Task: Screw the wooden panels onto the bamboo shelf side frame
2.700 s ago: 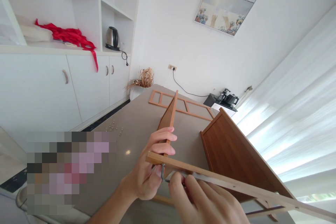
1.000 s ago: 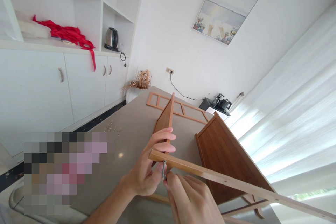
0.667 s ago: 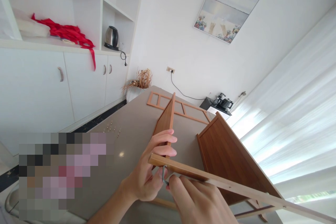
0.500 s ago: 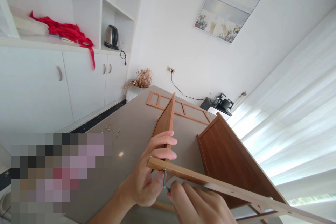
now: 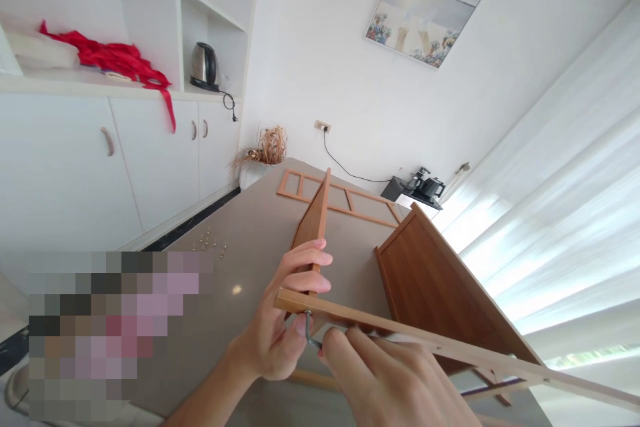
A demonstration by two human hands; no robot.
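My left hand (image 5: 280, 330) is closed around the near end of a brown wooden panel (image 5: 311, 217), fingers on its far side. Its thumb lies by the bent part of a hex key (image 5: 307, 328). The key's short end sits at a bolt near the end of a long wooden rail (image 5: 360, 315), which meets the panel at a corner. My right hand (image 5: 390, 370) grips the key's long arm from below the rail; most of that arm is hidden by the fingers. Another wooden panel (image 5: 450, 293) stands to the right, along the same rail.
A flat ladder-like wooden frame (image 5: 349, 199) lies at the far side of the grey table (image 5: 240, 227). Several small metal fittings (image 5: 210, 240) are scattered at the left. A pixelated area covers the lower left. Beyond stand a kettle (image 5: 204, 65), a dried plant (image 5: 273, 145) and a tea-maker (image 5: 427, 187).
The view has shifted slightly, moving most things a little up and left. The hex key's visible bend has turned slightly with my right hand. Both hands keep their holds.
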